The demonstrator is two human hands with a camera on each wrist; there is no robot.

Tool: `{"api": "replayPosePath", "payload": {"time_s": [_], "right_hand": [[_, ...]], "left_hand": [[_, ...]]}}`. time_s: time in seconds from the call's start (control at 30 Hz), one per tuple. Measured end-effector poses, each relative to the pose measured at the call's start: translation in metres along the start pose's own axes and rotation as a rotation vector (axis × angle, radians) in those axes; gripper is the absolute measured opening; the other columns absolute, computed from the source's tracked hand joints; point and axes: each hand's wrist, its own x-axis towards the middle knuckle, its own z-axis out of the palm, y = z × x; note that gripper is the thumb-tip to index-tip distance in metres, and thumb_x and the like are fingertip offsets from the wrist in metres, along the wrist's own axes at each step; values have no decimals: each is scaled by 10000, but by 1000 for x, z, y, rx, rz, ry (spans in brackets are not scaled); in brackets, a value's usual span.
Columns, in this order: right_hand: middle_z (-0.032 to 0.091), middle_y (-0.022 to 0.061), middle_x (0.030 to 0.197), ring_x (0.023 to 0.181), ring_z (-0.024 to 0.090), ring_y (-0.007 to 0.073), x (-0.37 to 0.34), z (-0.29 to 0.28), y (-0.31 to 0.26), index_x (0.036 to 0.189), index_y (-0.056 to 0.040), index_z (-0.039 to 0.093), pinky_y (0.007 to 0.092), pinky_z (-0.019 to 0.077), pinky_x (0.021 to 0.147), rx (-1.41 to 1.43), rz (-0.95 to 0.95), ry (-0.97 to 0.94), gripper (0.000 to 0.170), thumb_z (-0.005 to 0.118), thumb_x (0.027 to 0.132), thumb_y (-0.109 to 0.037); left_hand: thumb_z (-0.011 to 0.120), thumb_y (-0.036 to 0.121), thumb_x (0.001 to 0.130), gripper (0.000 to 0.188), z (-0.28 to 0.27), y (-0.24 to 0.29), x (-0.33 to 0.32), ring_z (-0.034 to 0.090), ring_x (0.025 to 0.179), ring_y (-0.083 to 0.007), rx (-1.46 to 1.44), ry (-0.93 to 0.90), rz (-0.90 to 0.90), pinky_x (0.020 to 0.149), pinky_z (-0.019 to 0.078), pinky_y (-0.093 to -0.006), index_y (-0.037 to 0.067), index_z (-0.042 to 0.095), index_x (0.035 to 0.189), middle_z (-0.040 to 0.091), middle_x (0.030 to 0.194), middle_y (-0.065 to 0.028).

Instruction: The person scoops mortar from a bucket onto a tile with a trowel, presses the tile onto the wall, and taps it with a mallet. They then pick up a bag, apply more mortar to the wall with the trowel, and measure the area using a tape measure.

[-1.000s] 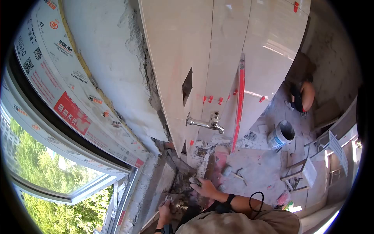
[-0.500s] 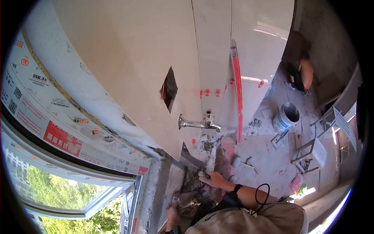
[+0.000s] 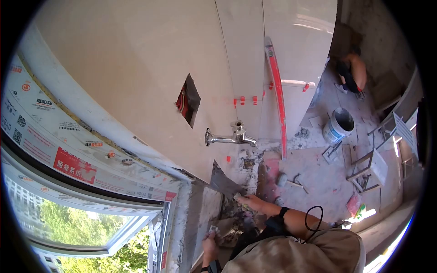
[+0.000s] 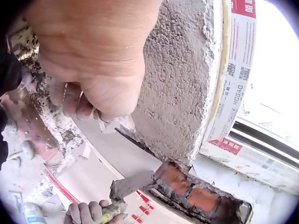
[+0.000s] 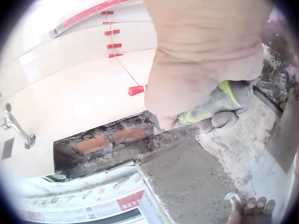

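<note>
My right hand (image 3: 253, 203) grips the yellow-green and grey handle (image 5: 210, 105) of a trowel. In the left wrist view the trowel's mortar-coated blade (image 4: 133, 184) lies by the gap with exposed red brick (image 4: 202, 199) beside the tiled wall. My left hand (image 3: 210, 248) is lower left, its curled fingers pinching a small white piece (image 3: 214, 230), also seen as a white piece (image 5: 230, 196) in the right wrist view. Grey rough mortar (image 4: 175, 79) covers the ledge between the hands and the window.
A chrome tap (image 3: 232, 136) juts from the tiled wall, near a diamond-shaped cutout. A red level (image 3: 278, 93) leans there. On the floor are a bucket (image 3: 337, 126), a hammer (image 3: 298, 183) and a stool (image 3: 371, 170). Another person (image 3: 353, 73) crouches at upper right. The window frame (image 3: 91, 248) stands at left.
The head view has shifted, and the wall cutout and window sit further left in it. My right hand has moved the trowel toward the wall's lower edge. My left hand still holds the white piece.
</note>
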Motion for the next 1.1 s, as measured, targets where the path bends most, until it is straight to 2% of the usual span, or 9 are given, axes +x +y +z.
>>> {"api": "replayPosePath", "payload": {"time_s": [0.1, 0.13, 0.2, 0.33, 0.43, 0.67, 0.77, 0.9, 1.1], "right_hand": [[495, 16, 566, 385, 423, 114, -33, 21, -49, 856, -53, 556, 267, 330, 383, 103, 187, -32, 433, 527, 911, -482], [486, 16, 560, 376, 416, 118, -40, 27, -54, 839, -58, 543, 268, 330, 377, 136, 189, -48, 443, 521, 911, -495], [469, 17, 549, 359, 404, 126, -48, 37, -61, 805, -66, 518, 271, 329, 365, 201, 192, -78, 465, 508, 909, -519], [466, 3, 551, 408, 433, 123, -58, 45, -49, 794, -91, 523, 281, 327, 374, 49, 222, -38, 389, 519, 927, -457], [474, 21, 567, 394, 434, 122, -61, 56, -43, 843, -92, 511, 276, 336, 361, -23, 133, 33, 452, 508, 898, -541], [470, 3, 576, 401, 425, 117, -32, 74, -19, 803, -101, 522, 278, 332, 368, 255, 19, 96, 413, 499, 924, -495], [498, 19, 609, 417, 457, 137, -11, 84, 8, 875, -123, 514, 290, 371, 376, 378, -46, 100, 316, 491, 946, -430], [497, 30, 604, 415, 456, 157, -11, 96, 6, 857, -132, 509, 307, 367, 375, 425, -6, 79, 350, 506, 923, -476], [498, 34, 599, 434, 463, 164, -33, 100, -29, 820, -129, 494, 305, 353, 382, 467, 197, 76, 397, 510, 905, -517]], "left_hand": [[505, 202, 928, 182, -13, -9, 12, 569, 570, -201, -40, -57, -24, 521, 467, -337, 67, 592, 842, 586, 688, -55], [509, 203, 925, 181, -9, -6, 9, 574, 575, -203, -54, -84, -38, 526, 473, -340, 67, 592, 840, 588, 691, -57], [514, 202, 919, 179, 1, -1, 1, 577, 580, -200, -35, -25, -21, 534, 479, -338, 63, 595, 839, 590, 696, -59], [517, 194, 911, 172, 12, 7, -10, 577, 576, -192, -57, -27, 8, 531, 479, -327, 65, 603, 838, 591, 693, -50], [520, 178, 908, 153, 6, 0, 0, 576, 568, -189, -23, -4, -30, 527, 482, -322, 70, 610, 847, 591, 684, -39], [559, 201, 901, 127, -13, -12, 10, 589, 603, -168, -39, -65, -51, 553, 503, -325, 86, 589, 855, 604, 731, -33], [555, 202, 903, 132, -9, 0, -8, 589, 600, -167, 1, -30, -79, 556, 505, -319, 83, 589, 855, 604, 730, -33], [551, 192, 903, 128, -18, 0, -9, 591, 597, -174, -26, -19, -43, 547, 501, -315, 77, 594, 865, 606, 728, -39], [549, 169, 899, 111, -28, -13, 7, 588, 579, -179, -71, -45, -27, 518, 488, -312, 73, 593, 867, 599, 711, -41]]}}
